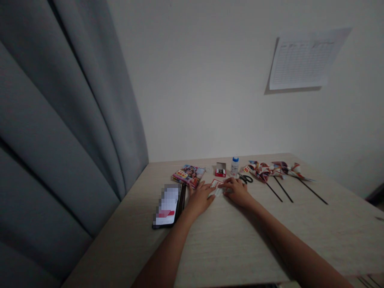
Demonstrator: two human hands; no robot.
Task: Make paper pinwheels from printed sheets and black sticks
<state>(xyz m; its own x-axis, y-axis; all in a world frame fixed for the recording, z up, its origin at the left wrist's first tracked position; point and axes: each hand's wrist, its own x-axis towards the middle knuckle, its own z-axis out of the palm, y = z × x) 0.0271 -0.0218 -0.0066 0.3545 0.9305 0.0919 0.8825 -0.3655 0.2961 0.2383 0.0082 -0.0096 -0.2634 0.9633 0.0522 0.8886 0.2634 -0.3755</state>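
- Two bare hands are seen on a pale wood-grain table, just in front of and to the left of a blue-capped plastic bottle, which is used here as the landmark.
- A small red-and-white paper slip is held between the hands, in front of and slightly left of the bottle; its markings are too small and dim to be read.
- The left hand is laid low, with its fingers at the slip's left side.
- The right hand is laid over the slip's right side, with its fingers touching the paper.
- The hands are close together, but a pinch cannot be told from a flat press, as the fingertips are partly hidden and the light is dim.
- Black-handled scissors are placed just in front of and right of the bottle, partly hidden behind the right hand.
- A small red-and-white box stands just left of the bottle.
- A colourful booklet lies further left of the bottle.
- A smartphone with a blurred screen lies furthest left of the bottle, on the near side.
- Paper pinwheels on black sticks lie right of the bottle.
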